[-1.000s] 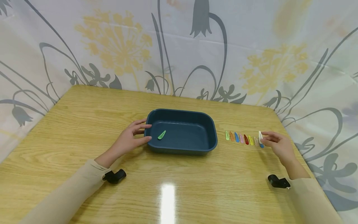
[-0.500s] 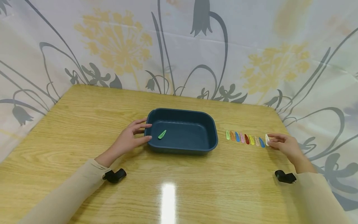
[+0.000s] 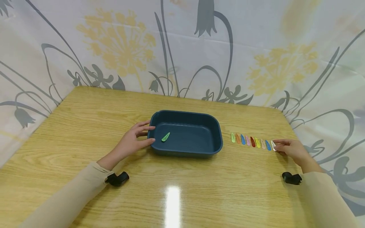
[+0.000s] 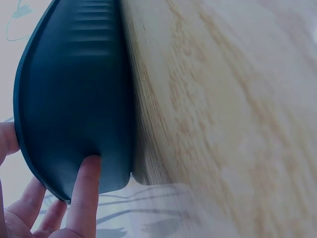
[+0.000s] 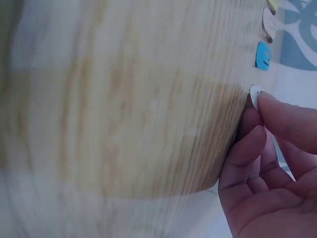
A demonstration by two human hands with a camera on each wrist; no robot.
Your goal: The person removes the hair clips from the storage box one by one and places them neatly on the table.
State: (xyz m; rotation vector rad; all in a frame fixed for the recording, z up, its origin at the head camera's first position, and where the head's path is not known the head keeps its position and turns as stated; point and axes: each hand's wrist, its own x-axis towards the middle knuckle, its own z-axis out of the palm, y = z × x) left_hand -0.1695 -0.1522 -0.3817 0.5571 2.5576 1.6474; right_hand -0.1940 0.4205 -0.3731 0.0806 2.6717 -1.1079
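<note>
At the left end of a dark blue plastic basin (image 3: 185, 154), my left hand (image 3: 131, 141) holds the rim, its fingertips lying over the edge. The left wrist view shows one finger against the basin's outer wall (image 4: 74, 109). A green snap hair clip (image 3: 165, 137) lies inside on the basin floor. At the right end of a row of clips, my right hand (image 3: 293, 152) pinches a white snap hair clip (image 3: 273, 145) down at the tabletop. Thumb and finger cover part of this white clip (image 5: 255, 95) in the right wrist view. Beside it lies a blue hair clip (image 3: 268, 145).
Leftward from the blue clip, the row runs through a beige clip (image 3: 263, 144), a yellow clip (image 3: 258, 142), a red clip (image 3: 252, 142) and several others to a light green clip (image 3: 233, 137). A patterned cloth (image 3: 182, 57) stands behind the wooden table (image 3: 137, 196).
My right hand has moved right with the white clip, from above the blue clip to beside it, then lowered it to the table. The left hand stays on the basin.
</note>
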